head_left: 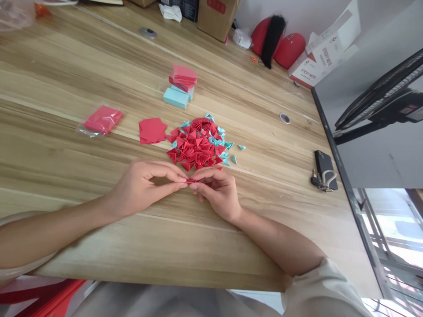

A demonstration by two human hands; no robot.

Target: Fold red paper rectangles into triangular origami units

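Between the fingertips of both hands is a small piece of folded red paper (191,181), mostly covered by the fingers. My left hand (145,185) pinches its left end, and my right hand (218,189) pinches the right end. Just beyond them lies a heap of red folded paper triangles (198,147), with light blue folded triangles (225,155) along its edges. A ring of joined red pieces (203,125) rests at the back of the heap. Loose red paper squares (152,130) lie to the heap's left.
A plastic-wrapped red paper pack (103,119) lies left. Behind the heap are blue paper stacks (176,97) and red ones (183,75). Keys (322,181) and a black case (325,164) sit at right. Boxes (216,17) and a fan (380,92) stand farther off.
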